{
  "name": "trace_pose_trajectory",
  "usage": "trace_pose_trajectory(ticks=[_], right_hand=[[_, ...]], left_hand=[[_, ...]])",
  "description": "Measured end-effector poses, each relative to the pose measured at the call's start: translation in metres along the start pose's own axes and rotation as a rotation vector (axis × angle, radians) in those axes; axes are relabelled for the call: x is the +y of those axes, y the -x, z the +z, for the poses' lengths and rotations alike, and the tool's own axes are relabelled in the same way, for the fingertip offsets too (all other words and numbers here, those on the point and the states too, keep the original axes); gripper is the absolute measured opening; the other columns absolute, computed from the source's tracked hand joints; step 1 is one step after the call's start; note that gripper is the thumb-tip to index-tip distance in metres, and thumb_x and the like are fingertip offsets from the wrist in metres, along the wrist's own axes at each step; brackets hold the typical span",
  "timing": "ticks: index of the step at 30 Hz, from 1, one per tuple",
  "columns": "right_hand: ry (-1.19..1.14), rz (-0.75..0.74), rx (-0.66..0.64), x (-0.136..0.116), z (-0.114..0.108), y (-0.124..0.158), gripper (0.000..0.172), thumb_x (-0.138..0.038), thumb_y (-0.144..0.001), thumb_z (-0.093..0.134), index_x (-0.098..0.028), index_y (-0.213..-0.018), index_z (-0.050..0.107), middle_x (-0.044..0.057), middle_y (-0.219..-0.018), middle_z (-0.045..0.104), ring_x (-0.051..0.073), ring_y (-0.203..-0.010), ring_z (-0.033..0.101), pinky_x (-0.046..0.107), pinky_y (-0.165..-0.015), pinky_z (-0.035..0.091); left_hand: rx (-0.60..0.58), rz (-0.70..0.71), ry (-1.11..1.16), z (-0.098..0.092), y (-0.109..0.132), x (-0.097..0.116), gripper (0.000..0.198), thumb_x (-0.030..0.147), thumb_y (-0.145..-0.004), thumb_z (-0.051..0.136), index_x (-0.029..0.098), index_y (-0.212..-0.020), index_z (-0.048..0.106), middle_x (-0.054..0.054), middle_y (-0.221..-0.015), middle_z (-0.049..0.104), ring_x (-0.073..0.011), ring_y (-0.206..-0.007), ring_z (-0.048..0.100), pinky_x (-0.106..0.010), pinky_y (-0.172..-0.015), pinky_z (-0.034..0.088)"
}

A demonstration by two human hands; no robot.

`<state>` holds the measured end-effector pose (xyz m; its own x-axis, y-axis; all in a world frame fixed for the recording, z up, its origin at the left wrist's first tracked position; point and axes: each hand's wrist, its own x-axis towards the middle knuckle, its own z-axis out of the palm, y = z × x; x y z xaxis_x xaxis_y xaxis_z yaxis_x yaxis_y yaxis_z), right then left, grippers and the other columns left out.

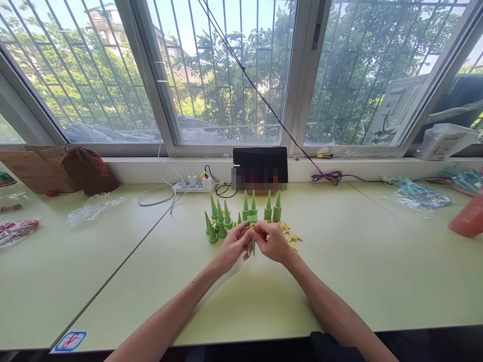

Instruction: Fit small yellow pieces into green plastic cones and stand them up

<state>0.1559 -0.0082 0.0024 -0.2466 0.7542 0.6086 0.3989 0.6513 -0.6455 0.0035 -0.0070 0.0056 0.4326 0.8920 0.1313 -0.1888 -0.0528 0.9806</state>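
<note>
Both hands meet over the table, in front of the green pieces. My left hand (233,247) is closed round a green cone (253,247), which points downward with its wide end up. My right hand (272,241) pinches a small yellow piece (253,227) against that cone's wide end. Several green cones (220,217) stand upright to the left, and more green cones (277,207) stand behind the hands. Small yellow pieces (291,235) lie scattered just right of my right hand, which hides part of them.
A dark screen (260,166) leans at the window wall, beside a white power strip (193,187) with cables. Plastic bags and a brown bag (90,171) lie at the left; a teal bundle (418,192) and a red container (468,216) are at the right.
</note>
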Motion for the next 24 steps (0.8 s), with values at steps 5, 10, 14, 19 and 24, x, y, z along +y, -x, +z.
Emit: trace_pose_trajectory(ticks=[5,10,14,19,24], right_hand=[[0.011,0.002,-0.004,0.0004,0.0006,-0.0005,0.029,-0.032,-0.088,0.051,-0.021,-0.064,0.040,-0.004,-0.055,0.044,0.010,-0.050,0.036,0.022,-0.049,0.032],[-0.008,0.012,-0.010,0.0002,0.0010,-0.0007,0.029,-0.032,-0.088,0.052,-0.021,-0.064,0.040,-0.005,-0.054,0.043,0.009,-0.049,0.036,0.022,-0.048,0.032],[-0.033,0.016,-0.007,-0.0002,0.0012,-0.0009,0.029,-0.032,-0.087,0.053,-0.021,-0.064,0.039,-0.006,-0.052,0.041,0.009,-0.047,0.035,0.022,-0.048,0.031],[-0.051,0.028,0.001,-0.0013,0.0006,-0.0008,0.029,-0.031,-0.084,0.056,-0.021,-0.064,0.037,-0.006,-0.052,0.041,0.008,-0.046,0.035,0.021,-0.046,0.030],[-0.055,0.034,-0.003,-0.0019,-0.0005,-0.0001,0.029,-0.030,-0.083,0.058,-0.021,-0.065,0.037,-0.007,-0.052,0.040,0.008,-0.047,0.035,0.021,-0.046,0.030]], left_hand=[[0.011,-0.012,-0.009,0.0007,0.0007,0.0012,0.035,0.049,-0.082,0.066,0.017,-0.084,0.050,0.009,-0.048,0.044,-0.0055,-0.038,0.040,-0.018,-0.036,0.032],[0.010,-0.023,0.002,-0.0004,-0.0002,-0.0012,0.035,0.048,-0.082,0.065,0.017,-0.083,0.049,0.008,-0.049,0.043,-0.0062,-0.040,0.041,-0.018,-0.036,0.034],[0.006,-0.027,0.023,-0.0008,-0.0012,-0.0035,0.035,0.047,-0.081,0.067,0.017,-0.083,0.050,0.008,-0.053,0.042,-0.0055,-0.041,0.043,-0.017,-0.036,0.034],[0.013,-0.034,0.072,0.0001,-0.0018,-0.0050,0.036,0.046,-0.079,0.069,0.016,-0.081,0.049,0.008,-0.057,0.042,-0.0047,-0.040,0.043,-0.018,-0.035,0.035],[0.035,-0.043,0.091,0.0010,-0.0024,-0.0041,0.038,0.046,-0.076,0.072,0.015,-0.084,0.051,0.008,-0.058,0.044,-0.0048,-0.039,0.044,-0.018,-0.034,0.034]])
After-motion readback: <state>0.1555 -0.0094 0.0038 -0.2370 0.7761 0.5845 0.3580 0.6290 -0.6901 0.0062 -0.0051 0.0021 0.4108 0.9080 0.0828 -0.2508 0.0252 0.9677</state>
